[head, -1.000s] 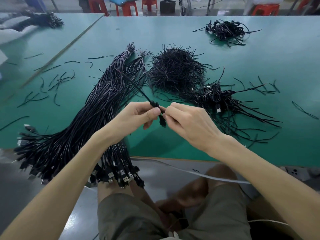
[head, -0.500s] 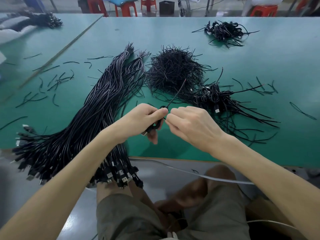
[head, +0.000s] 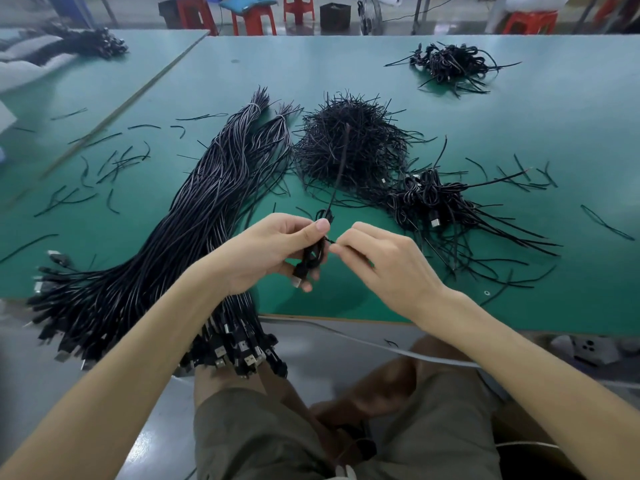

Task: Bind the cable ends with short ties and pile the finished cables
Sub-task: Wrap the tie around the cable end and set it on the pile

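My left hand (head: 273,251) grips a folded black cable (head: 313,256) above the table's near edge, its plug end poking out below my fingers. One loose end of that cable rises toward the far side. My right hand (head: 384,268) pinches a short black tie (head: 330,241) right beside the coil. A long bundle of unbound black cables (head: 180,244) lies on the left, plugs hanging over the edge. A heap of short ties (head: 349,147) sits behind my hands. Bound cables are piled to the right (head: 436,202).
The green table (head: 519,133) carries scattered loose ties on its left (head: 104,168) and right (head: 533,174). Another small pile of cables (head: 450,64) lies far right at the back. Red stools (head: 252,15) stand beyond the table. A white cord (head: 381,348) runs under the near edge.
The cable's free end swung from pointing far left to nearly straight away from me. My left hand now holds the coil upright, and my right hand drew slightly apart, pinching the tie.
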Demonstrator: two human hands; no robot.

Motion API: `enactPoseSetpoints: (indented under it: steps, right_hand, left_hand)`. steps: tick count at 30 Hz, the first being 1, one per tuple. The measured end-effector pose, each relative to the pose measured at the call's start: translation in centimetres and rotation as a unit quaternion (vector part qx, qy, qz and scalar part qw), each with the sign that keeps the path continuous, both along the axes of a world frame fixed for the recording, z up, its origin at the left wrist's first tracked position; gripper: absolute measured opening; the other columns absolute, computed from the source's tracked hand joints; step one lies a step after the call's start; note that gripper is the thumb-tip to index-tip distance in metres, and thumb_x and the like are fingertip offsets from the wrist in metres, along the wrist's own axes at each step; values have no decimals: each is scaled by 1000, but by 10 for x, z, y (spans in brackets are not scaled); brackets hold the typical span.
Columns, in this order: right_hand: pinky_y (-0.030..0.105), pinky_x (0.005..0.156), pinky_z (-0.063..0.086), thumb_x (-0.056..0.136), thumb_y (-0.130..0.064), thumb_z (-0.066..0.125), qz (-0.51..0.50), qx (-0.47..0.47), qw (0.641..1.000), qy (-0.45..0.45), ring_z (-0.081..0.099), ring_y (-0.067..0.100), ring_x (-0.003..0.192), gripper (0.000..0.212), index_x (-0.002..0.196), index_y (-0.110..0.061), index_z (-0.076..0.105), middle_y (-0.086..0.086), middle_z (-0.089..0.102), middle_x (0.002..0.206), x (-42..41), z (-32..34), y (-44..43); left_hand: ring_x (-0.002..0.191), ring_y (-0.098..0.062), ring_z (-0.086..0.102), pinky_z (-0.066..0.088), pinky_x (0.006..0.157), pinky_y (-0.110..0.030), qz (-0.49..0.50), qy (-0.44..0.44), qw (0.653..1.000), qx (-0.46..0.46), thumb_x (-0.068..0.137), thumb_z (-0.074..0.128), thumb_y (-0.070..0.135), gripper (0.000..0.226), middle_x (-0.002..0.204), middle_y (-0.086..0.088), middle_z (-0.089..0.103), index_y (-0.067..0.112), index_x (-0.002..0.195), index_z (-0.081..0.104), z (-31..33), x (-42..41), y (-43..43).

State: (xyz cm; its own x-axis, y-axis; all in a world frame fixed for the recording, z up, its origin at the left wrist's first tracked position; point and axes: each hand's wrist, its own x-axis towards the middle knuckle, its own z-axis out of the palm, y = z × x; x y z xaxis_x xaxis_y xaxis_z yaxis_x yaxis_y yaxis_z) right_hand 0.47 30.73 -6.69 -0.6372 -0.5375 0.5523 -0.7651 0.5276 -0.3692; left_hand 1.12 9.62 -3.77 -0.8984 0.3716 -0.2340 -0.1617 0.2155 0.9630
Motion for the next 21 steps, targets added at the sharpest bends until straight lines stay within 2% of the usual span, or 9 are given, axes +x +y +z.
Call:
enactPoseSetpoints:
  steps: [2,4,7,9,12,14,18,19,21]
  right_hand:
    - [41,60,46,103,-22,61,-3,-33,999,-39,41,12,66,20,90,-8,65,-2,57,80,3,-3,0]
    - [38,61,45,102,-24,62,-9,-58,996,-74,44,14,64,18,91,-10,64,-5,58,82,4,-4,-1]
    - [30,65,48,100,-24,66,-17,-117,981,-154,58,17,67,11,95,-14,64,-10,63,87,4,-4,-3]
    - [30,67,52,97,-19,69,-21,-170,960,-223,64,18,67,5,95,-17,65,-10,67,86,3,-2,-5]
    - [21,58,48,96,-17,70,-33,-229,930,-284,67,17,62,6,91,-17,67,-2,72,78,2,2,-8]
    - [19,53,45,96,-17,70,-40,-261,908,-325,66,16,59,7,91,-12,68,0,73,75,2,4,-9]
    - [21,46,42,97,-17,69,-27,-306,855,-419,60,12,53,12,90,-8,68,0,72,71,5,5,-10]
    - [19,45,40,97,-18,68,-22,-312,844,-436,58,11,51,13,89,-9,69,-1,72,71,6,5,-10]
    - [16,44,37,98,-20,67,-18,-312,838,-447,53,10,47,15,87,-10,69,-2,70,69,7,5,-9]
  left_hand:
    - [79,-27,66,60,73,-46,2,18,1000,10,101,58,35,37,87,-12,63,-2,99,63,-2,0,-3]
    - [90,-29,66,61,81,-49,5,23,999,33,98,62,29,39,93,-15,65,-9,104,59,-4,1,-6]
    - [93,-29,67,62,80,-45,10,36,997,62,95,66,22,33,94,-19,65,-9,103,56,-4,3,-6]
    - [92,-29,67,62,78,-43,30,55,996,61,94,68,21,29,95,-19,66,-4,103,59,-5,4,-5]
    - [90,-30,70,62,77,-42,66,87,991,71,100,59,18,27,97,-17,68,-6,112,60,-7,5,-1]
    - [84,-28,72,62,76,-39,80,108,986,95,102,53,9,25,101,-15,63,-3,124,57,-8,5,0]
    - [77,-30,71,61,74,-38,59,166,978,112,92,61,-14,64,112,-14,54,16,147,49,-9,9,2]
    - [76,-30,71,61,72,-37,59,181,976,106,90,63,-16,68,112,-13,54,17,147,50,-9,9,3]
    - [78,-28,68,59,66,-33,74,209,972,74,88,67,-12,61,111,-12,55,17,141,59,-9,10,6]
